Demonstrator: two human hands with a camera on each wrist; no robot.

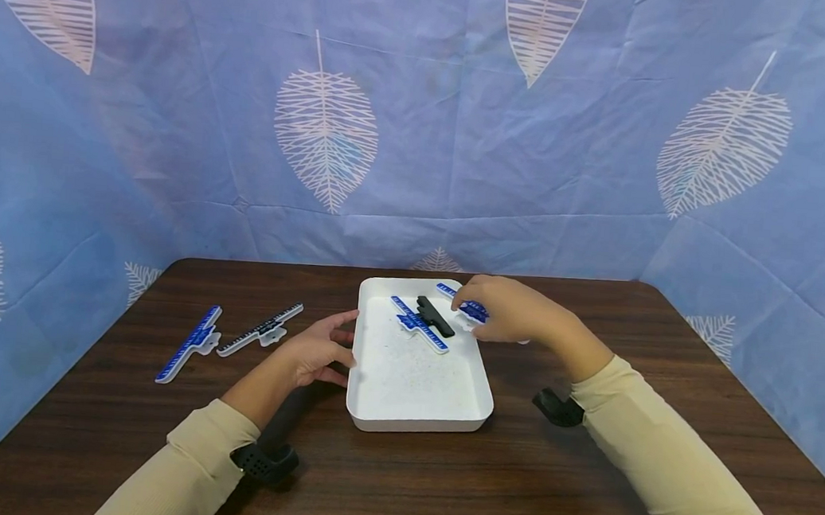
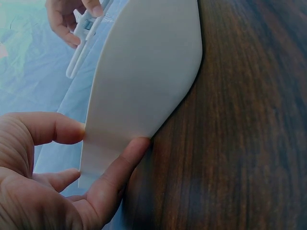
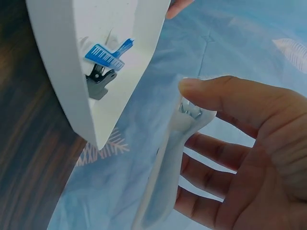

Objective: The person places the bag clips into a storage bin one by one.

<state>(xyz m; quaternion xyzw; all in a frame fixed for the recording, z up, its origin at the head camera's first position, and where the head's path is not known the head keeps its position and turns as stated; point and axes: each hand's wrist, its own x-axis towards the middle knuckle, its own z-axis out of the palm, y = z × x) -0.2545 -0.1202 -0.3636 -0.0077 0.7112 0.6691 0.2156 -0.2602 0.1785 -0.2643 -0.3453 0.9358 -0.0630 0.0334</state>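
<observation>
Over the far right corner of the white tray [image 1: 418,385], my right hand [image 1: 513,308] pinches a blue-and-white ruler clip [image 1: 446,290]. Up close in the right wrist view, the thumb presses the handle of this clip [image 3: 160,184], with the fingers behind it. My left hand [image 1: 320,351] touches the tray's left wall from outside, its fingers spread. In the left wrist view, fingertips meet the rim and side of the tray [image 2: 139,62]. Inside the tray, another blue-and-white ruler clip [image 1: 418,323] lies against a black clip [image 1: 437,317].
Left of the tray, a blue-and-white ruler clip [image 1: 191,344] and a black-and-white ruler clip [image 1: 261,330] lie on the dark wooden table [image 1: 396,488]. Behind the table hangs a blue cloth [image 1: 421,130] with white leaf prints.
</observation>
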